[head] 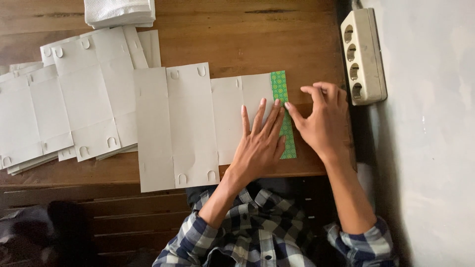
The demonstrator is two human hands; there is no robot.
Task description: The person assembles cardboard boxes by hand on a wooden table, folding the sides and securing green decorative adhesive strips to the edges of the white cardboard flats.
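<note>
Resting on wooden table (257,29): flat grey card blank (193,123). Left hand (260,143) pressing flat, pinning it; right hand (324,121) fingertips creasing green patterned flap (280,89), nothing grasped.

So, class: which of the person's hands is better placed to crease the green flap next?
Probably the right hand: its fingertips sit at the green flap, while the left hand lies flat on the cardboard sheet.

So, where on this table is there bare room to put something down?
Bare wood shows along the top of the table, between the white stack and the power strip. The left is crowded with stacked grey sheets. The middle holds the flat sheet, with left hand and right hand at its green flap.
</note>
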